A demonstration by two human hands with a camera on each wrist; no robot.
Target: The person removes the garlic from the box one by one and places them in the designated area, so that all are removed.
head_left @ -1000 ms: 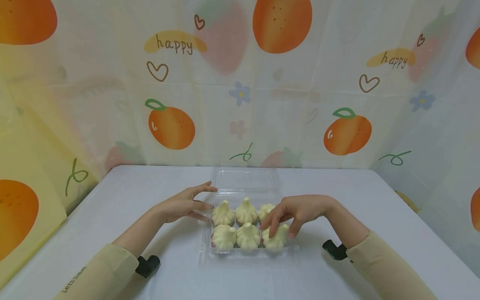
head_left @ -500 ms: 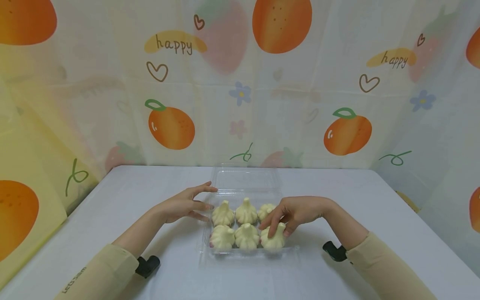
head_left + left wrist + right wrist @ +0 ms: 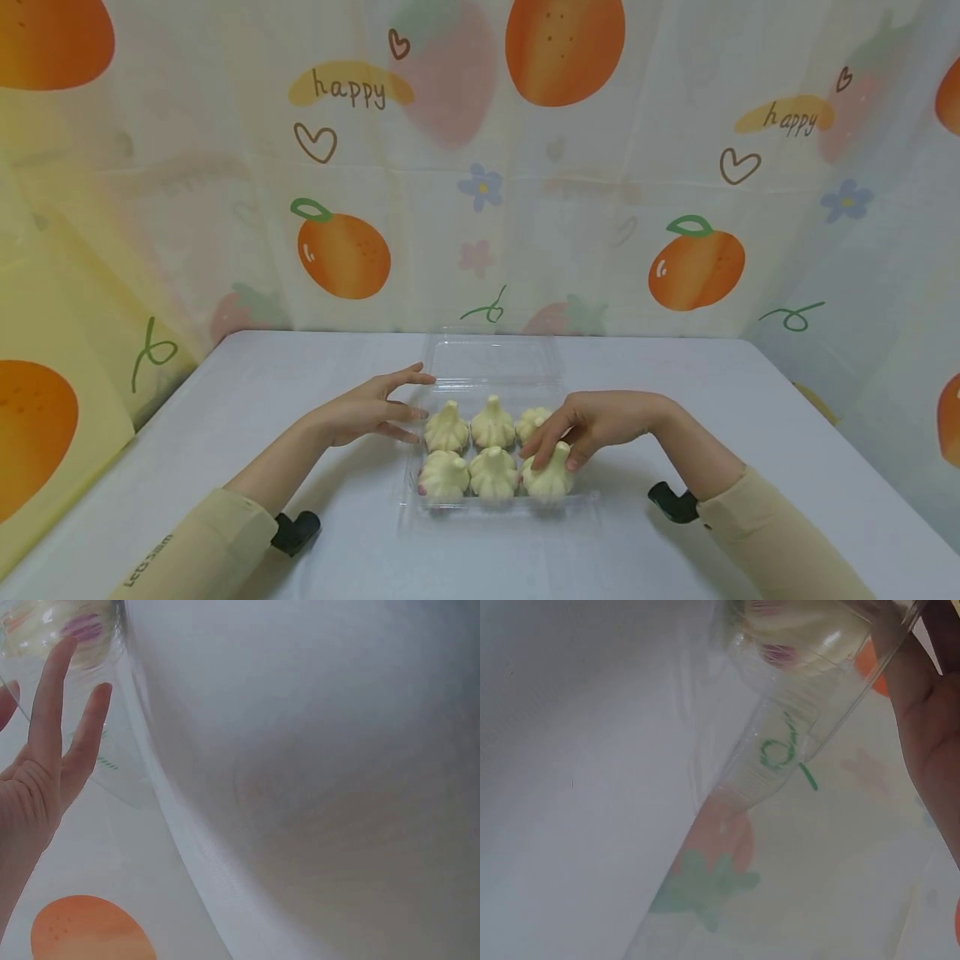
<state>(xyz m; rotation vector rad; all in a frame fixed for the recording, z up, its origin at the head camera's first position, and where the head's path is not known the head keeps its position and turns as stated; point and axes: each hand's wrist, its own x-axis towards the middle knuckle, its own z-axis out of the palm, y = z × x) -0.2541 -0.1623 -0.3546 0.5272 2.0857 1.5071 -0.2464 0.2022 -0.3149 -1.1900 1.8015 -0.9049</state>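
Observation:
Garlic bulbs stand in two rows of three inside a clear plastic clamshell box [image 3: 585, 500], stems up. At the near right corner, my right hand [image 3: 603, 417] grips a garlic bulb [image 3: 549, 481] between fingers and thumb, the bulb sitting in the box. My left hand [image 3: 365, 410] has its fingers spread and fairly straight, fingertips at the box's left side. In the left wrist view those fingers reach toward a purple-tinged bulb [image 3: 82, 628] seen through the plastic. The right wrist view catches another side of the garlic [image 3: 806, 637] behind the clear wall, with most fingers hidden.
The box's clear lid [image 3: 491, 358] lies folded back toward the far table edge. A white-covered table [image 3: 300, 367] carries the box. Behind it hangs a fruit-printed curtain [image 3: 525, 250]. Black wrist devices [image 3: 296, 533] sit at both cuffs.
The fingers and thumb of my right hand have closed in on the near right bulb, which has shifted slightly left. The near row has nudged left too. My left hand has stayed put.

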